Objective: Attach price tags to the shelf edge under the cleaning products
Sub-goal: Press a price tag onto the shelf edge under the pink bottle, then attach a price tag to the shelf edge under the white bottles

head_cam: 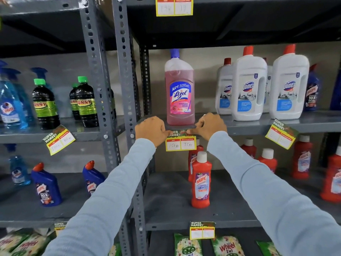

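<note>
A yellow price tag [180, 143] marked 150 and 75 hangs against the grey shelf edge [245, 129], directly below a pink Lizol bottle [180, 93]. My left hand [150, 130] pinches the tag's top left corner against the edge. My right hand [210, 126] presses its top right corner. Both thumbs and fingertips lie on the tag's green top strip, hiding part of it.
White Domex bottles [249, 87] stand to the right, with a tilted tag [281, 134] below them. Another tilted tag [59, 140] hangs under dark Sunny bottles [44, 104] on the left. Red Harpic bottles [201, 180] stand on the lower shelf. A perforated upright [127, 89] is beside my left hand.
</note>
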A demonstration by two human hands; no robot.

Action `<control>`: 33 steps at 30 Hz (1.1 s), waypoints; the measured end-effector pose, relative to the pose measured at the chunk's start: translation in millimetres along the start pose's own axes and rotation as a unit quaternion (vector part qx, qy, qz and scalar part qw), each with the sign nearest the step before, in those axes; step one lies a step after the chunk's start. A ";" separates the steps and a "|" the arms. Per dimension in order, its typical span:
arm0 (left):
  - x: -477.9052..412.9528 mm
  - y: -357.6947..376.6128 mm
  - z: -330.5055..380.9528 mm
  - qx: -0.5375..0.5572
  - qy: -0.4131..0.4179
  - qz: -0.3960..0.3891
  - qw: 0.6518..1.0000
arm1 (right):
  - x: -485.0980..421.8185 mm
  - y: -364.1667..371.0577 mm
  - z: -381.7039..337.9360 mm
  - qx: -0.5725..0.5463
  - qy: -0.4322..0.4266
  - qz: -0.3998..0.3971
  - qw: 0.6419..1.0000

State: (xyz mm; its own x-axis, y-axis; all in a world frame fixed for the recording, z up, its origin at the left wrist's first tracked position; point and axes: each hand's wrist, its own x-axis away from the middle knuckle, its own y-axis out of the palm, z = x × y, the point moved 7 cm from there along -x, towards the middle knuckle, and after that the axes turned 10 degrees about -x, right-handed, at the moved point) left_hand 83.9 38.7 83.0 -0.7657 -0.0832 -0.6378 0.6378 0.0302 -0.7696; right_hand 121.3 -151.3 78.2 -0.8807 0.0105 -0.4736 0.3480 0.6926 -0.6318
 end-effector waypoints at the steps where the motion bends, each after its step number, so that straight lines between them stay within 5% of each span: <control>1: 1.1 -0.2 -0.5 0.006 -0.003 0.007 1.000 | -0.1 -0.8 0.4 -0.002 0.000 0.004 1.000; 8: 6.7 2.1 -3.4 0.071 -0.027 0.038 0.996 | -1.6 -3.9 6.1 -0.073 -0.004 0.020 0.997; 15: 11.8 6.8 -19.9 0.266 -0.093 0.021 0.959 | -1.3 -27.7 36.2 -0.206 -0.010 0.009 0.978; 22: 24.5 -14.1 118.0 0.296 0.077 0.088 0.948 | 24.7 -123.9 124.0 -0.240 -0.061 0.176 0.953; 26: 24.4 2.0 221.0 0.304 0.129 0.085 0.940 | 31.9 -183.0 198.8 -0.186 -0.026 0.217 0.958; 33: 9.0 25.0 347.7 0.187 0.125 -0.001 0.974 | -2.0 -213.2 292.0 0.131 0.005 0.032 0.991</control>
State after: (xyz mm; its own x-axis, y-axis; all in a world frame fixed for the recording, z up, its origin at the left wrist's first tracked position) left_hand 121.9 -307.6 68.4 -0.7342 0.1629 -0.6591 0.5855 -0.3395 -0.7361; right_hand 142.7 -509.5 34.7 -0.8571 0.0562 -0.5120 0.4731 0.4792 -0.7393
